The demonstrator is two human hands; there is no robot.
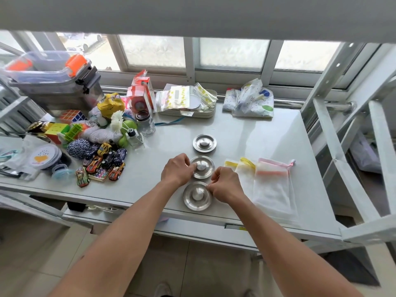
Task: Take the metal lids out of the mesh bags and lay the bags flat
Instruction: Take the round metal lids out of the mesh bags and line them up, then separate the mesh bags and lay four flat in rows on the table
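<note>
Three round metal lids lie in a row on the white table (pixel 267 133): a far lid (pixel 204 143), a middle lid (pixel 203 167) and a near lid (pixel 196 196). My left hand (pixel 176 169) pinches the knob of the middle lid. My right hand (pixel 226 183) rests with curled fingers on the right rim of the near lid. To the right, white mesh bags lie flat and overlapping: two with yellow bands (pixel 244 168) and one with a pink band (pixel 272 189).
Toy cars (pixel 102 166), puzzle cubes, yarn and jars crowd the table's left part. A tray of pouches (pixel 186 101) and a folded printed bag (pixel 250 99) sit at the back. A metal frame (pixel 342 133) rises on the right.
</note>
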